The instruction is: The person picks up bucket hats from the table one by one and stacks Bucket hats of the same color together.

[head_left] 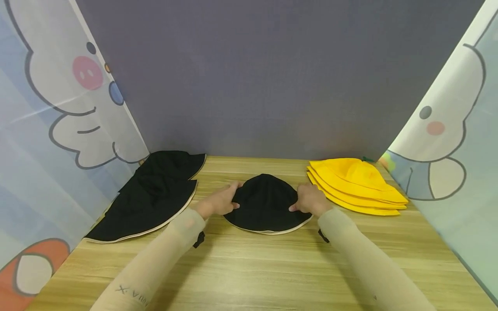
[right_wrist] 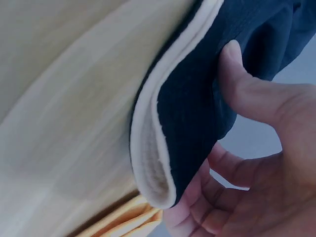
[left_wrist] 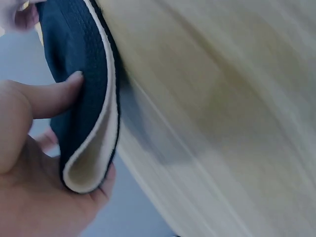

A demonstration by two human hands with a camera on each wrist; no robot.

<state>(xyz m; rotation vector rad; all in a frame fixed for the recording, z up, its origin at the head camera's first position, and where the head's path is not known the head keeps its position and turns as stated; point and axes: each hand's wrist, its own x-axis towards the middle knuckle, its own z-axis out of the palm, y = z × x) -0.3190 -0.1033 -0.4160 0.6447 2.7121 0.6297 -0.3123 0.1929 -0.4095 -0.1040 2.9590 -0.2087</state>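
Sleeved arms extending forward, low over wood-grain table. Left hand and right hand pinching opposite sides of black bucket hat; thumbs pressing above, fingers curling beneath. Hat lying centrally, between black hats and yellow hats.

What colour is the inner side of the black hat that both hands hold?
Cream; the inner side shows best in the right wrist view.

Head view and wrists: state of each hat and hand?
Middle black hat: held at both sides, brim folded double at its ends; contact with table unclear.
Left hand: pinching the hat's left side.
Right hand: pinching its right side.
Left black hats: overlapping, unheld.
Yellow hats: stacked, edges staggered, unheld.
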